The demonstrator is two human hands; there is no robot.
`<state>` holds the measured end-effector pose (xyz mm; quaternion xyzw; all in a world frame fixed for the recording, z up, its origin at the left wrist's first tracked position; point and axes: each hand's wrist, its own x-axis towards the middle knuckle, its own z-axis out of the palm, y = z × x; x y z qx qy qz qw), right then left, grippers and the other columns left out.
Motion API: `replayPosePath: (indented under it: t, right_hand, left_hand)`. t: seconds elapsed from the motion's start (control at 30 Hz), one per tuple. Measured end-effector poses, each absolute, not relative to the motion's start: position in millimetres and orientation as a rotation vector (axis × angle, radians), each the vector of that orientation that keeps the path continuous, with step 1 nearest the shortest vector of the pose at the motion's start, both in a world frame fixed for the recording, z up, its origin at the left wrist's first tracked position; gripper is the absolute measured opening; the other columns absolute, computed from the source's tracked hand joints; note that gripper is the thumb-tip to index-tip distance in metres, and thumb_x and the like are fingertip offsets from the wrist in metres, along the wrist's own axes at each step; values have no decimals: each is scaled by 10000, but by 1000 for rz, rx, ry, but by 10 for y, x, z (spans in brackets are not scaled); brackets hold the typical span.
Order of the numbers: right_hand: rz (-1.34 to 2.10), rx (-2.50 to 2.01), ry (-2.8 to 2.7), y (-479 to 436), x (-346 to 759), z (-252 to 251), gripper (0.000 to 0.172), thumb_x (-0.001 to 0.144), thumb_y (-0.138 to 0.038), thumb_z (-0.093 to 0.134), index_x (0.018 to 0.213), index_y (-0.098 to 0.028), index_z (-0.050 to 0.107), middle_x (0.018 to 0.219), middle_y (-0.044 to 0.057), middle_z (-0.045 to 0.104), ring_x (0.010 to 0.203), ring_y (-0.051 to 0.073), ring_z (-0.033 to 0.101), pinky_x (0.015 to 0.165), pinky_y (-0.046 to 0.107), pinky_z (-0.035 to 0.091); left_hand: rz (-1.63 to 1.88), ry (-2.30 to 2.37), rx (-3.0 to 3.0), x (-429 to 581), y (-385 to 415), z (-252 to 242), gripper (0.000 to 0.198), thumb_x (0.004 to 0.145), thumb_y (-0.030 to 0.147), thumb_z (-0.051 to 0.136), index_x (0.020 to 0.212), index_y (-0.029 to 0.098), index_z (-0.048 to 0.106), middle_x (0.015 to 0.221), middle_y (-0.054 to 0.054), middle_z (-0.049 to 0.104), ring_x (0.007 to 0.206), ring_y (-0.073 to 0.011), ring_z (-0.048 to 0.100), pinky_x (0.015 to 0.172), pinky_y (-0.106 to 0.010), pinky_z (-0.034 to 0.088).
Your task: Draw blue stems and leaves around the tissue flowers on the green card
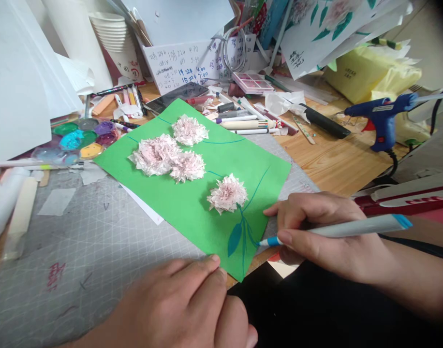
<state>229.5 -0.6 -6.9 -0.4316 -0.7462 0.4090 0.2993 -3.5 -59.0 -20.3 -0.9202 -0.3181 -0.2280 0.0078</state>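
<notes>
A sheet of green paper (178, 212) lies at a slant, with ruffled pale-pink paper flowers (227, 193) on it. Blue-green stem lines and one filled leaf (235, 239) are drawn below the nearest flower. My right hand (316, 232) is closed round a white marker (347, 227) with a blue collar and blue end. The marker's tip touches the sheet near its right edge, beside the leaf. My left hand (192, 299) has its fingers curled together at the sheet's near edge, gripping it; the thumb is mostly hidden.
A grey cutting mat (109, 237) lies under the sheet. A palette of paints (80, 137) stands at left. Pens (246, 123) crowd the back, near stacked paper cups (114, 43). At right are a blue glue gun (384, 118) and a yellow tissue pack (370, 72).
</notes>
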Motion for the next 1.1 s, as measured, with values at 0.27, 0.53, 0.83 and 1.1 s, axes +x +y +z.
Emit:
replayPosePath:
  t: [0.27,0.53,0.83,1.1]
  right_hand:
    - [974,-1268,-1926,28,2240,-92,219,821,-233,617,633,-210,507,539,-19,600,462,115,558,433,236,407]
    - [894,-1223,-2054,0,2260,-95,184,825,-161,589,653,-209,545,483,-33,568,492,132,593,455,251,422]
    - [978,-1070,-2079,-78,2272,-84,199,804,-116,574,633,-210,532,515,-23,600,491,134,603,659,322,566]
    - [994,-1213,-1891,-37,2281,-87,189,822,-199,621,642,-211,564,552,-14,614,556,152,630,560,288,515]
  left_hand:
    - [-739,-953,-2868,-34,-537,-235,301,895,118,430,619,188,527,704,-56,706,634,-255,702,489,-378,576]
    - [-765,-983,-2859,-56,-586,-198,246,883,230,512,640,195,523,657,-26,663,678,-194,694,656,-313,609]
    - [-820,-1002,-2862,-20,-573,-177,239,880,285,525,659,195,538,679,-25,656,696,-178,687,726,-309,614]
    - [-678,-999,-2885,-28,-577,-156,300,907,152,426,639,194,554,695,-51,708,655,-253,709,551,-391,601]
